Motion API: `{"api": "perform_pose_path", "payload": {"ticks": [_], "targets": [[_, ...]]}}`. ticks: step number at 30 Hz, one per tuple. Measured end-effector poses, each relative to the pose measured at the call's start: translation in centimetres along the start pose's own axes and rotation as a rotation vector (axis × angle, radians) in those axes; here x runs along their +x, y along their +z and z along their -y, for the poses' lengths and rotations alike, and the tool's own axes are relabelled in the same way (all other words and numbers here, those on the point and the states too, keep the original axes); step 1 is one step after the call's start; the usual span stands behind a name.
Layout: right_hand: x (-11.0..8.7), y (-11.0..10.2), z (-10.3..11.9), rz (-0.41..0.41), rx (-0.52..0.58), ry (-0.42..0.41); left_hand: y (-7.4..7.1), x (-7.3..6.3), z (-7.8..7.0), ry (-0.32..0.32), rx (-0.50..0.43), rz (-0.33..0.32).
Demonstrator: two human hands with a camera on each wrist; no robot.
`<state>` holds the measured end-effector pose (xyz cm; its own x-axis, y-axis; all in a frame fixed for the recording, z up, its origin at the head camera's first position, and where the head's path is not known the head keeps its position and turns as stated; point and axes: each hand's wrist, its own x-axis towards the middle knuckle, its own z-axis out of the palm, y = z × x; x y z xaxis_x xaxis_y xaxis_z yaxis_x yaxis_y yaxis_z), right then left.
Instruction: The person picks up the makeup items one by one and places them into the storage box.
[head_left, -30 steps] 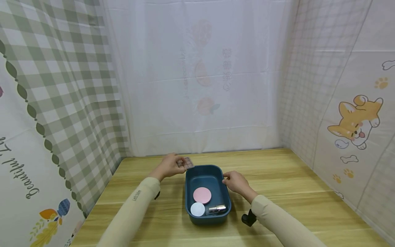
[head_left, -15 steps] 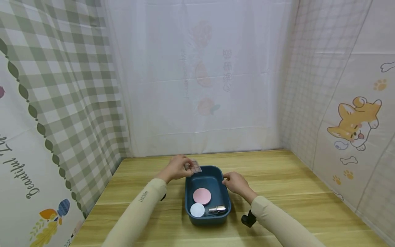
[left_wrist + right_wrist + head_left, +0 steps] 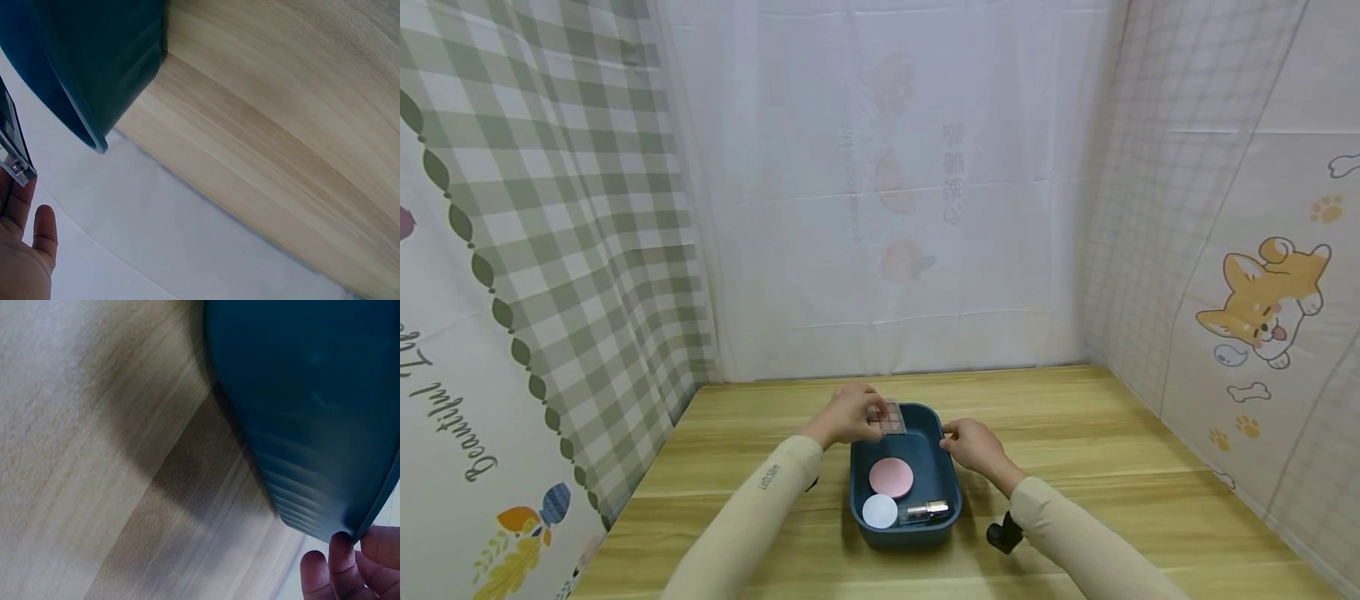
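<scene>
My left hand (image 3: 852, 414) holds a thin, see-through palette (image 3: 892, 418) with a grid of square sections, over the far left part of a dark blue bin (image 3: 906, 537). In the left wrist view the palette's (image 3: 12, 137) hinged edge lies at the fingers, beside the bin's rim. My right hand (image 3: 976, 446) pinches the bin's right rim; the right wrist view has thumb and fingertips on the rim's corner. Inside the bin are a pink disc (image 3: 891, 477), a white disc (image 3: 880, 511) and a silver-and-clear tube (image 3: 927, 510), all toward the near end.
The bin stands on a wood-grain table (image 3: 1075, 433). A white curtain (image 3: 880, 250) hangs behind the table, with a checked cloth (image 3: 580, 208) on the left and a dog-print cloth (image 3: 1262, 300) on the right. Part of a black wrist device (image 3: 1005, 532) shows under the right forearm.
My left hand has carried the palette rightward and slightly nearer, from beside the bin's far left corner to over its inside. The right hand has stayed at the rim.
</scene>
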<state>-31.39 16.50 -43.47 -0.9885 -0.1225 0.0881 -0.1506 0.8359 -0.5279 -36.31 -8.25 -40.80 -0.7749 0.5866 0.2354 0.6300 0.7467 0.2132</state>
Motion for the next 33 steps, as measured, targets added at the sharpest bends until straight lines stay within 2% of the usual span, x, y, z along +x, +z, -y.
{"api": "perform_pose_path", "payload": {"ticks": [4,12,24,33], "targets": [[0.1,0.0,0.0,0.001,-0.003,0.003,0.3,0.5,-0.5,0.019,0.009,0.021],[0.0,0.0,-0.1,-0.009,-0.004,-0.012,0.5,1.4,-1.5,-0.016,-0.016,0.085],[0.0,0.0,-0.1,-0.01,0.0,-0.014,2.3,2.5,-2.3,-0.019,0.041,0.193],[0.0,-0.1,-0.1,-0.004,0.006,-0.016,2.8,2.9,-3.0,-0.024,0.061,0.249]]}}
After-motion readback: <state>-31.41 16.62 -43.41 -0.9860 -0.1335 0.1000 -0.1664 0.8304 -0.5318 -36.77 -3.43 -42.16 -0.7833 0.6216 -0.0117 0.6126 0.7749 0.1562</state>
